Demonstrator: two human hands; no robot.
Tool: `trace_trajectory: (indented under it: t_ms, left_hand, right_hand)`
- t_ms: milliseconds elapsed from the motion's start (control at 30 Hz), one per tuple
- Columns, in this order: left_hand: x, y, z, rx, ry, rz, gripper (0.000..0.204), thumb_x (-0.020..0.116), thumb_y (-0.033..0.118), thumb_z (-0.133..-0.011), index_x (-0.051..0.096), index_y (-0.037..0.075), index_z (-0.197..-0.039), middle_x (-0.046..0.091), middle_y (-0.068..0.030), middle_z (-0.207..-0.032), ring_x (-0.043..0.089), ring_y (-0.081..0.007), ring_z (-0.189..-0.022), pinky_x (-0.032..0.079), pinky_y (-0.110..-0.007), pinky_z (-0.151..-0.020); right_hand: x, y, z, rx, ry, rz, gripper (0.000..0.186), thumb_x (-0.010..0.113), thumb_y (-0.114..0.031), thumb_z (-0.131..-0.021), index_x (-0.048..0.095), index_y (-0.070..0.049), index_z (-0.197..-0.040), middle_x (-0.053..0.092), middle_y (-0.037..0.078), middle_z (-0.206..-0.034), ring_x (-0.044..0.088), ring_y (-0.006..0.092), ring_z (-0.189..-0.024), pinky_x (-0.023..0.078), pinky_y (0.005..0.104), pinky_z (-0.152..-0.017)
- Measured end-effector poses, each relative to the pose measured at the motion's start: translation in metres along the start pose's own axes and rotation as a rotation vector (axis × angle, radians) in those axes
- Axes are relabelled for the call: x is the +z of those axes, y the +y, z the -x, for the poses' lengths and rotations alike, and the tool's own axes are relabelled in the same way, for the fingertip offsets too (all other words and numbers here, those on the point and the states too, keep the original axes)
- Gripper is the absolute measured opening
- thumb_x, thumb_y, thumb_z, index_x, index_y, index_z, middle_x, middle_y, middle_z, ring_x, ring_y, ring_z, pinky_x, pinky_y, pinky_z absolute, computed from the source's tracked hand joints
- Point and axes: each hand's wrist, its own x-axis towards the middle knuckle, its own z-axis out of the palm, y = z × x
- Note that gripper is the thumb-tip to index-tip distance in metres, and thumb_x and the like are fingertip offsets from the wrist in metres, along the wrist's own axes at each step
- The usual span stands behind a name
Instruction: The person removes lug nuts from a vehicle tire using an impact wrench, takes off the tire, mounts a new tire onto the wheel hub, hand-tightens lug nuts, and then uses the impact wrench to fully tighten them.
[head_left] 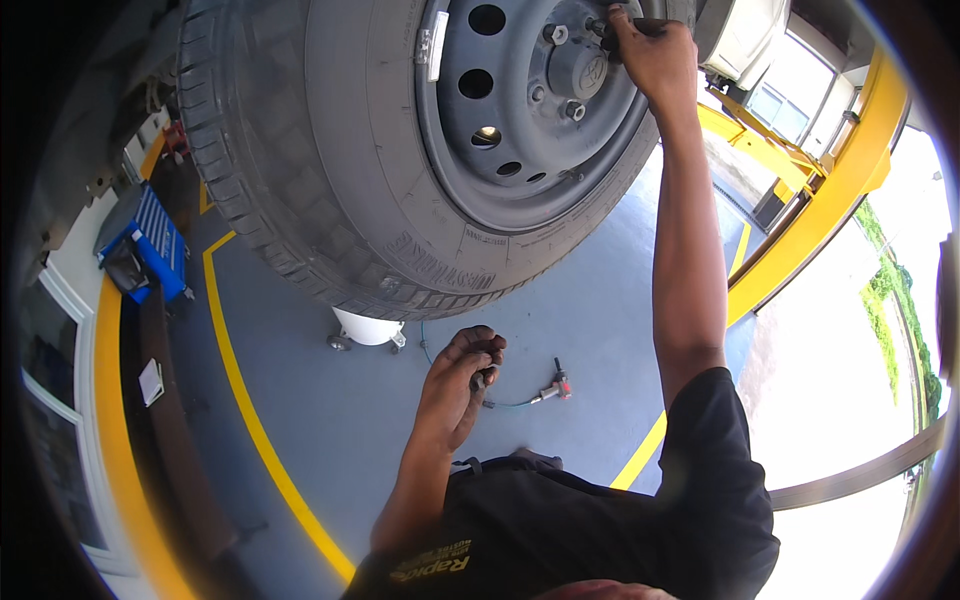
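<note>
A raised car wheel (300, 150) with a grey steel rim (505, 120) fills the upper middle of the head view. My right hand (648, 55) reaches up to the upper right of the hub, its fingers closed round a small dark piece that looks like a wheel nut (605, 28). Other nuts or studs (574, 109) show around the centre cap (577, 73). My left hand (462, 385) is held below the tyre, its fingers curled round small dark metal pieces that look like wheel nuts (478, 380).
An impact gun (552, 391) with an air hose lies on the blue floor beside yellow lines. A white wheeled container (365, 328) stands under the tyre. At the left is a blue tool cart (150, 240); at the right, a yellow lift post (835, 200) and bright outdoors.
</note>
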Motion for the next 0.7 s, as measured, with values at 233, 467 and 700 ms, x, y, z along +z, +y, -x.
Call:
trace_trajectory:
  t_ms: [233,467,700]
  left_hand:
    - [0.009,0.004,0.006,0.017,-0.054,-0.023,0.018,0.053,0.02,-0.107,0.056,0.003,-0.112,0.066,-0.0204,-0.106,0.056,-0.0104,-0.075,0.045,-0.021,-0.064]
    - [0.032,0.025,0.006,0.15,-0.221,-0.16,0.029,0.056,0.036,-0.106,0.059,0.007,-0.105,0.067,-0.0092,-0.098,0.047,-0.0052,-0.067,0.038,-0.019,-0.06]
    - [0.073,0.055,0.002,0.243,-0.179,-0.232,0.03,0.054,0.033,-0.107,0.067,0.006,-0.109,0.067,-0.0071,-0.107,0.048,-0.0037,-0.076,0.04,-0.019,-0.062]
  right_hand:
    - [0.007,-0.009,0.0,-0.113,0.09,-0.041,0.042,0.066,-0.033,-0.096,0.071,0.005,-0.079,0.067,0.026,-0.07,0.069,0.0412,-0.069,0.052,0.0457,-0.064]
    - [0.005,-0.005,0.005,-0.042,-0.005,-0.147,0.047,0.067,-0.043,-0.095,0.076,0.001,-0.08,0.068,0.015,-0.064,0.069,0.0266,-0.064,0.052,0.04,-0.065]
    - [-0.001,0.0,0.007,-0.002,0.012,-0.035,0.056,0.068,-0.06,-0.09,0.08,-0.006,-0.096,0.074,0.013,-0.076,0.074,0.028,-0.082,0.055,0.0388,-0.081]
